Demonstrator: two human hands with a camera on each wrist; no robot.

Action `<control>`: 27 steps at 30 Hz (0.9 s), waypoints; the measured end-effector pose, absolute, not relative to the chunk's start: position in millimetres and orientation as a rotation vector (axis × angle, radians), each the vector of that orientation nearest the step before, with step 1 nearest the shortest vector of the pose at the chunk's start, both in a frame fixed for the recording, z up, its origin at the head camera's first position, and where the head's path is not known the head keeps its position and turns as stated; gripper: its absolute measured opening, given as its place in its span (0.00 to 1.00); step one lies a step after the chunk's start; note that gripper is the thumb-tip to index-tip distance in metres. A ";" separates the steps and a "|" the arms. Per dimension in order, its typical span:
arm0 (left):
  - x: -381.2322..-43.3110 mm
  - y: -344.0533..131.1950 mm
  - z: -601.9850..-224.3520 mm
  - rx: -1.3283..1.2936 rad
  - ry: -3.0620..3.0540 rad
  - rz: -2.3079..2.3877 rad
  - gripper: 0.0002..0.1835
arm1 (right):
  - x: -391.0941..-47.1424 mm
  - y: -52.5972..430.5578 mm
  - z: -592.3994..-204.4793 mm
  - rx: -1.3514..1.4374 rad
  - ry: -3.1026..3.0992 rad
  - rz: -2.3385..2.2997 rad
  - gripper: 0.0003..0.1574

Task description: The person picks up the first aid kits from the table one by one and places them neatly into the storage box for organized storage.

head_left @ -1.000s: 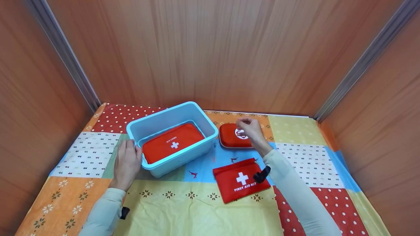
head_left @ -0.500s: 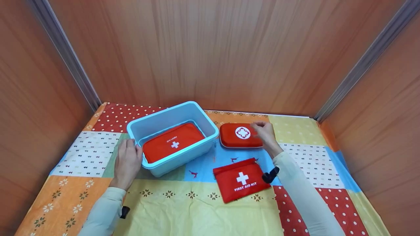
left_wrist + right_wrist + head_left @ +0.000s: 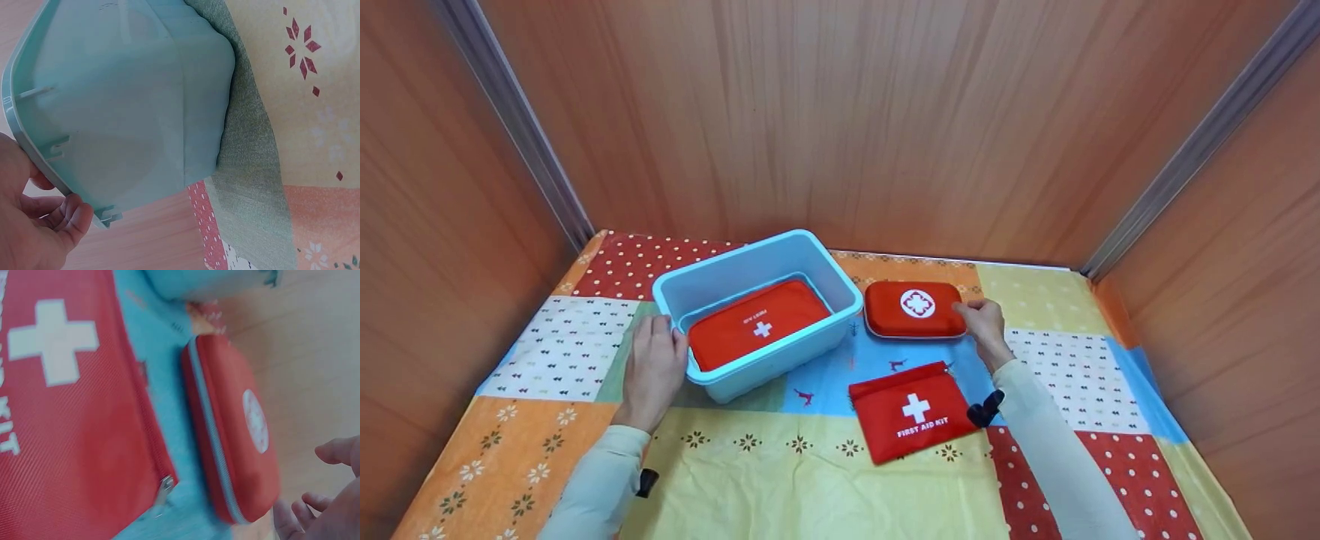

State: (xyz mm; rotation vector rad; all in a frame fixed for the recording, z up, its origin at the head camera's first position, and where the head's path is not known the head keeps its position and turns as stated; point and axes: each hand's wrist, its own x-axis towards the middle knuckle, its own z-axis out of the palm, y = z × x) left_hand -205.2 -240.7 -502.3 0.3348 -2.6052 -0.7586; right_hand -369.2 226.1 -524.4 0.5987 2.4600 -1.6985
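Note:
With my left hand I grip the left end of a light blue plastic bin; the left wrist view has the fingers curled at its rim. Inside the bin lies a red first aid pouch with a white cross. My right hand is at the right end of a red zippered hard case marked with a white round emblem. Thumb and fingers are spread apart in the right wrist view, where the fingertips reach the case's end; whether they touch it, I cannot tell.
A flat red zip pouch printed "FIRST AID KIT" lies in front of the hard case, left of my right forearm. A patchwork cloth covers the table. Wood-grain panels rise behind and at both sides.
My right hand has moved from above the hard case to the right and down, to its right end. The emblem is now uncovered. My left hand keeps its place on the bin.

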 end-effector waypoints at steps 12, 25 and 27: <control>-204.9 -242.3 -505.7 0.275 -2.561 -0.758 0.19 | -370.3 235.3 -554.5 0.701 2.387 -1.708 0.18; -204.5 -241.1 -503.3 0.306 -2.581 -0.730 0.20 | -368.5 232.0 -568.9 0.693 2.271 -1.778 0.34; -204.4 -241.0 -503.1 0.307 -2.581 -0.722 0.20 | -368.4 231.2 -571.6 0.701 2.253 -1.794 0.35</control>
